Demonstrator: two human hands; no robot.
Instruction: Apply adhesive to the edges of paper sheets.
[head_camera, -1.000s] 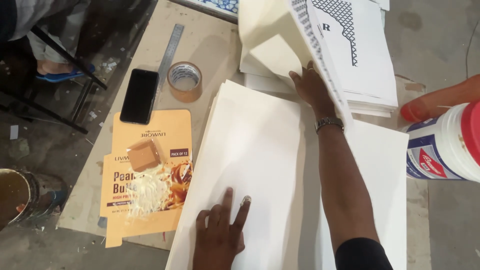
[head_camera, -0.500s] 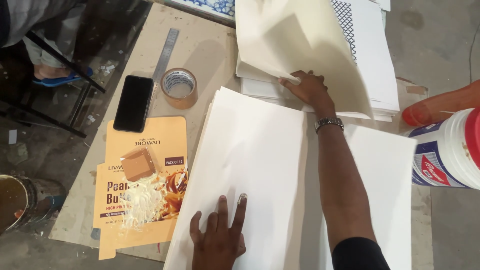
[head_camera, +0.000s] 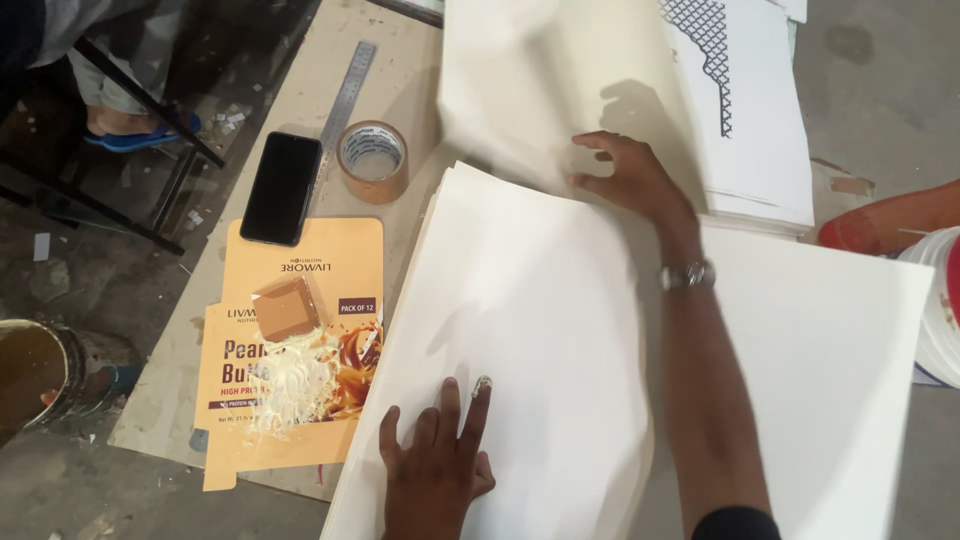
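Even, soft light across the floor, no hard glare anywhere. The white sheets (head_camera: 540, 330) read bright, nearly washed out, with little surface detail. A soft shadow falls under the right hand (head_camera: 625, 175) onto the lifted sheet (head_camera: 540, 90), which is smeared with motion blur along its far edge. The left hand (head_camera: 435, 470), near the bottom, looks fairly sharp, with only a faint shadow beside it. The far left corner goes dim and murky under the dark frame (head_camera: 130, 130). The tape roll (head_camera: 373, 158) throws a small shadow to its right. Slight stretching shows at the frame's edges.
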